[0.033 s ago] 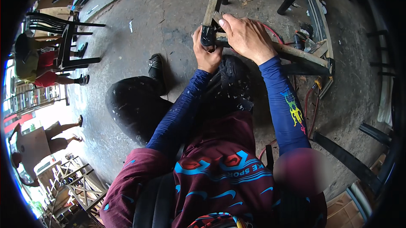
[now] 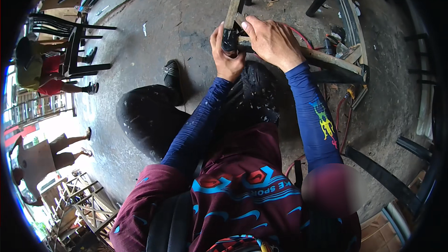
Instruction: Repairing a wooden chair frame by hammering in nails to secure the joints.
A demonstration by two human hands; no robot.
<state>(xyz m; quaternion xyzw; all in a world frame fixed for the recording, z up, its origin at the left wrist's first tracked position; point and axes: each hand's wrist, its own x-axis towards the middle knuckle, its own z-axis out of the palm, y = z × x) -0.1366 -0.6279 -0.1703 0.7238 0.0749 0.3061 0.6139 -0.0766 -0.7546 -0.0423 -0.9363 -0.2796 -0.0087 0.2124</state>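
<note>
Two bare hands meet at one joint of a wooden frame (image 2: 322,58), far centre of the scene, just beyond the person's raised knees. Left hand (image 2: 226,53): wrapped tight around a small dark block (image 2: 229,41) at the corner where an upright wooden slat (image 2: 235,0) meets a horizontal rail; fingers curled shut on the block, thumb up along its left side. What the block is cannot be told; most of it is hidden by the hand. Right hand (image 2: 270,42): palm down, laid over the rail just right of the block, fingertips (image 2: 247,25) pressing at the joint, touching the wood; it bears down flat and does not close around the rail. The two hands sit just beside each other, nearly touching.

The rail runs right and slightly nearer, to a dark metal bracket (image 2: 364,72) at its end. A red cable (image 2: 343,116) loops on the concrete floor (image 2: 177,14) under the frame, right side. Both forearms in blue sleeves; dark paint-flecked trousers, one black shoe (image 2: 171,72) left of the hands.

Far left: dark chair frames (image 2: 74,42) stacked, a seated person in red (image 2: 46,72) beside them. Near left: another person walking (image 2: 51,151), and bare wooden chair frames (image 2: 88,200) piled below.
</note>
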